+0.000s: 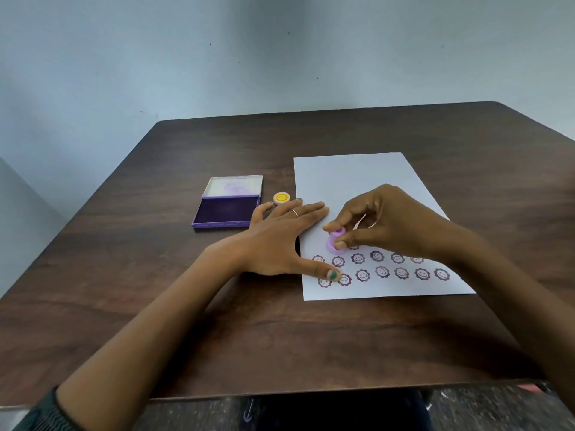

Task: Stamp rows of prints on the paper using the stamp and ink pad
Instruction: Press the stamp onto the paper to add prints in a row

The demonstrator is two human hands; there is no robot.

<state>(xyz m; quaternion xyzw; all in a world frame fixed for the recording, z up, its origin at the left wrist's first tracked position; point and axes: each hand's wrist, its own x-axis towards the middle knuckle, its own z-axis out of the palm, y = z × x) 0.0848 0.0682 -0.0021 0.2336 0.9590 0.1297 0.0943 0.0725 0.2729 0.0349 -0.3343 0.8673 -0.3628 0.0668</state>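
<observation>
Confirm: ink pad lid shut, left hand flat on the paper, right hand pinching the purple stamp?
Not quite. The head view shows the ink pad open, lid raised. The left hand is flat on the paper; the right hand pinches the purple stamp.

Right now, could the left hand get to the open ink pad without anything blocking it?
Probably yes. The left hand lies flat on the paper's edge, holding nothing, and the ink pad sits just beyond its fingers; only the small yellow cap stands nearby, off to the side.

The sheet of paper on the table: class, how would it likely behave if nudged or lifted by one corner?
The paper looks thin and single, so it would probably droop when lifted. It likely slides easily on the smooth table, which may be why the left hand rests flat on its edge.
</observation>
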